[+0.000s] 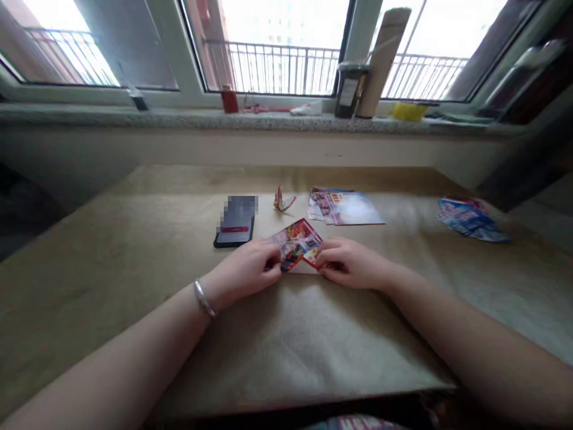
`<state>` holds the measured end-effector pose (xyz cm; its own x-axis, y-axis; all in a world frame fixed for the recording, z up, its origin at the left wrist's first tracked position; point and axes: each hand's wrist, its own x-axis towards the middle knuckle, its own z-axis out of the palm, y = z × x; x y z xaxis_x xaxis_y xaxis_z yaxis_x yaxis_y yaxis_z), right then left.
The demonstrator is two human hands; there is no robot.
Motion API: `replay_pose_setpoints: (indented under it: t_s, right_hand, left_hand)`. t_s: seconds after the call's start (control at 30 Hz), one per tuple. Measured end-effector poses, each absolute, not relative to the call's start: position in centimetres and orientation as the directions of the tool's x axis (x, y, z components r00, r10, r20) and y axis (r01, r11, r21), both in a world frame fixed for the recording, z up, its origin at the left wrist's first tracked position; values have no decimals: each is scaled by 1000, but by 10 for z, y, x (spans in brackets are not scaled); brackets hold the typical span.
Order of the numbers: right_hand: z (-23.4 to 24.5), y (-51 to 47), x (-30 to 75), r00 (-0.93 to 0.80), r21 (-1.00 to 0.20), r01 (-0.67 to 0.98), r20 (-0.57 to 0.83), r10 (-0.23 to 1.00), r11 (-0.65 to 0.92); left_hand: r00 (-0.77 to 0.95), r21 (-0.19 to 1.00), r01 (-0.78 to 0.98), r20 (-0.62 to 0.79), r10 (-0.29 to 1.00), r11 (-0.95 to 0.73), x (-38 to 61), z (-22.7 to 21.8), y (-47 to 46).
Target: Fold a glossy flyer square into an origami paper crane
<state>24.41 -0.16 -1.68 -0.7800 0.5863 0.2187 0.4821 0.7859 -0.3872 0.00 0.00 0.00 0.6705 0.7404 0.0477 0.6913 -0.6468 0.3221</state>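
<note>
A colourful printed sheet of paper [301,240] lies on the table in front of me, partly folded, its pale underside showing along the near edge. My left hand [257,266] pinches its left corner, and a silver bangle circles that wrist. At the right corner, my right hand [342,261] grips the same sheet between thumb and fingers. Just beyond it stands a small folded paper piece [283,200]. To the left of that lies a smartphone [235,221], its screen partly blurred out. A stack of printed sheets [353,208] rests behind my right hand.
The table [111,263] has a brownish covering. Crumpled blue and red printed packets [470,220] lie at its right side. On the windowsill [179,118] stand a red can [230,100], a dark container [350,92], a tall cardboard tube [382,63] and a yellow item [409,111].
</note>
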Motion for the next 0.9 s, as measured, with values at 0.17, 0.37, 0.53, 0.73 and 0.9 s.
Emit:
replay_pose_setpoints:
  t_s: [0.17, 0.37, 0.53, 0.73, 0.9]
  right_hand:
    - [-16, -2, 240, -760, -383, 512, 217, 613, 769]
    - [-18, -2, 240, -754, -404, 524, 191, 629, 750]
    - [-21, -1, 240, -761, -425, 510, 184, 623, 748]
    - [-16, -2, 242, -775, -472, 478, 171, 609, 741]
    - [-15, -2, 239, -748, -467, 523, 150, 647, 713]
  left_hand:
    - [704, 311, 652, 92, 704, -692, 1, -2, -3]
    - [756, 342, 578, 119, 644, -741, 0, -1, -4]
    - [780, 325, 544, 143, 609, -774, -1, -1, -6]
    - [733, 395, 561, 172, 658, -728, 0, -7, -2]
    - [602, 443, 659, 173, 779, -608, 1, -17, 4]
